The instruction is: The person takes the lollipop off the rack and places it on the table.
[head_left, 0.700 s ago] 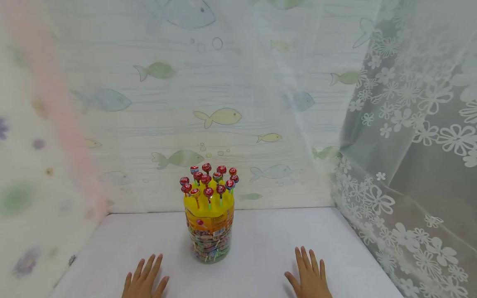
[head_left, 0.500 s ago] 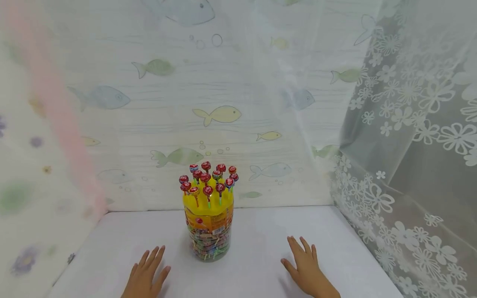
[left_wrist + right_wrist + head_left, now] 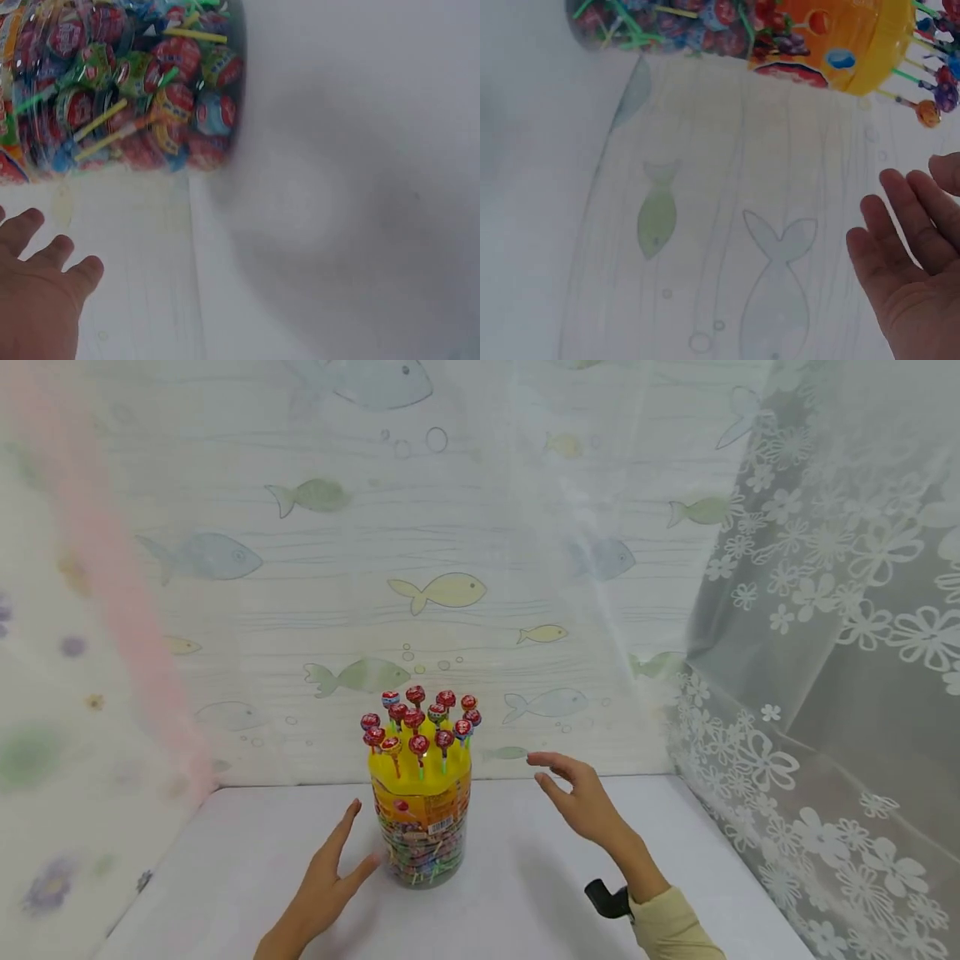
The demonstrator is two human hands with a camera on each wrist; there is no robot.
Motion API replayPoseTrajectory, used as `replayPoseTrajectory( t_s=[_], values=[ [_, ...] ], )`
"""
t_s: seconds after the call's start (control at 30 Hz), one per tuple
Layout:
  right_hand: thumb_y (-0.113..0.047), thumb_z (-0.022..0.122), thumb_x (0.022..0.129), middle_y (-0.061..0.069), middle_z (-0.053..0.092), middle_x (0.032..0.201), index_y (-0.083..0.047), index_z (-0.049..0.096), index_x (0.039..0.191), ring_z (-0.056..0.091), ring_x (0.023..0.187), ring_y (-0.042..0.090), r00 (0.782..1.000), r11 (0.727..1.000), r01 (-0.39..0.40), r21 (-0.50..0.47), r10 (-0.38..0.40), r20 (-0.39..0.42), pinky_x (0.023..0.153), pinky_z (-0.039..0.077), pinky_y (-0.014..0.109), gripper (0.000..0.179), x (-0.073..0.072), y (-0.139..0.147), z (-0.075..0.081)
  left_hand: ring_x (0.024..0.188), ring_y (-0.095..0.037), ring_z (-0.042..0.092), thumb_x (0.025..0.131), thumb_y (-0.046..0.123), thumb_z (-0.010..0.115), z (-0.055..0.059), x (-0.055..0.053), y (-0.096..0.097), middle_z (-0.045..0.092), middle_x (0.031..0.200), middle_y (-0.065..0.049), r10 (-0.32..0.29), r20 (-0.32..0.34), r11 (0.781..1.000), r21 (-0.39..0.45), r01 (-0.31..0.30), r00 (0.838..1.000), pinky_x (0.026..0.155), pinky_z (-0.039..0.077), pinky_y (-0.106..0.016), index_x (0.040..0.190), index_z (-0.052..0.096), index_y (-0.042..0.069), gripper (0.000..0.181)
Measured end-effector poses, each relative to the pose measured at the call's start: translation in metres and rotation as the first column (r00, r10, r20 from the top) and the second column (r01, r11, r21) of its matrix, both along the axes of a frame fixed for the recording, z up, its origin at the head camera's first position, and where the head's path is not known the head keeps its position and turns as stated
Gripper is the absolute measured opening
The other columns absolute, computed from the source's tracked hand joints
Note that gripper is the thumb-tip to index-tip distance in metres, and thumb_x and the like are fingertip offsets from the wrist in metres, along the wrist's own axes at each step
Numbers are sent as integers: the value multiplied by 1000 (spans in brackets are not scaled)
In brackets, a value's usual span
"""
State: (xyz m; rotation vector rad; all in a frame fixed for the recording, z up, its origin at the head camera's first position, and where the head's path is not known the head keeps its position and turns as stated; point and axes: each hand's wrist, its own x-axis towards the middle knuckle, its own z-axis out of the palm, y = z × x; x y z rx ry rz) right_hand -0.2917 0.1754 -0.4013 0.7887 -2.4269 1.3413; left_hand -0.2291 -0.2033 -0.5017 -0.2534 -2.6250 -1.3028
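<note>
A clear jar (image 3: pixel 423 852) full of wrapped lollipops stands upright on the white table. Its yellow lid (image 3: pixel 420 777) has several red-wrapped lollipops (image 3: pixel 414 719) stuck upright in it. Just left of the jar is my left hand (image 3: pixel 327 878), thumb spread toward the jar's lower side. My right hand (image 3: pixel 577 795) is raised right of the jar, at about lid height, its fingers slightly bent and pointing toward it. In the right wrist view a gap shows between the right fingertips (image 3: pixel 889 176) and the lollipops. Neither hand holds anything.
Behind the table (image 3: pixel 225 860) hangs a pale curtain (image 3: pixel 450 635) with fish drawings. Sheer white lace with flowers (image 3: pixel 765 760) borders the right side, and a flower-print cloth (image 3: pixel 67 760) the left. A black wrist mount (image 3: pixel 606 900) sits at the right forearm.
Both hands have moved up from the near part of the table toward the jar. The right hand has risen higher and turned leftward; the left has come close beside the jar.
</note>
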Motion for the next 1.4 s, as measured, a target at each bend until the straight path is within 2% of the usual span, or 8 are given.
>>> replayPoseTrajectory(
  t_s=[0.13, 0.27, 0.47, 0.67, 0.83, 1.0, 1.23, 1.4],
  values=[
    [-8, 60, 102, 17, 70, 124, 1, 66, 127, 64, 120, 35, 996, 984, -66, -165, 73, 42, 102, 55, 38, 27, -25, -12, 12, 154, -44, 19, 98, 37, 68, 3, -9, 11, 18, 169, -15, -2, -11, 993, 119, 4, 1000, 118, 23, -69, 166, 8, 21, 92],
    [-8, 62, 101, 20, 71, 122, 4, 66, 127, 67, 116, 36, 993, 970, -90, -228, 104, 53, 95, 57, 24, 29, -50, -24, 19, 155, -38, 20, 94, 30, 74, 6, -15, 20, 18, 170, -10, 4, -60, 969, 248, 11, 998, 120, 23, -59, 165, 10, 23, 96],
    [-4, 61, 101, 24, 67, 127, 3, 63, 131, 67, 116, 37, 981, 952, -159, -260, 181, 65, 97, 57, 28, 31, -71, -45, 28, 154, -32, 26, 92, 17, 76, 4, -24, 29, 22, 169, -7, 27, -135, 929, 369, 25, 990, 118, 27, -44, 164, 19, 18, 92],
    [-3, 60, 101, 23, 65, 131, 4, 62, 133, 64, 121, 37, 964, 933, -214, -289, 249, 90, 97, 58, 32, 33, -78, -67, 33, 155, -34, 23, 90, 13, 78, 2, -29, 36, 20, 170, -9, 30, -121, 903, 429, 26, 992, 120, 29, -45, 164, 18, 12, 95],
    [0, 61, 100, 23, 65, 132, 5, 62, 133, 64, 122, 37, 958, 922, -240, -302, 276, 80, 97, 58, 35, 34, -80, -79, 34, 156, -37, 18, 89, 15, 80, -2, -30, 42, 15, 170, -10, 31, -106, 905, 426, 17, 994, 122, 25, -55, 165, 13, 15, 101],
    [2, 61, 99, 26, 65, 129, 9, 62, 130, 65, 120, 36, 957, 916, -244, -320, 280, 73, 95, 59, 35, 32, -82, -84, 33, 156, -39, 16, 90, 16, 79, -5, -32, 47, 14, 171, -10, 46, -125, 903, 429, 12, 991, 121, 22, -64, 165, 13, 19, 100],
    [2, 61, 98, 33, 64, 126, 12, 63, 127, 67, 115, 37, 950, 899, -235, -369, 292, 108, 91, 61, 34, 30, -83, -89, 31, 156, -38, 19, 90, 16, 79, -6, -34, 51, 17, 170, -9, 76, -130, 899, 438, -11, 989, 120, 24, -64, 165, 15, 21, 99],
    [1, 62, 99, 33, 63, 127, 11, 63, 126, 67, 116, 35, 957, 905, -230, -358, 277, 87, 92, 60, 33, 29, -85, -92, 28, 156, -37, 20, 89, 16, 79, -7, -35, 51, 18, 170, -9, 85, -136, 900, 437, -17, 987, 120, 25, -64, 165, 15, 20, 99]
  ],
)
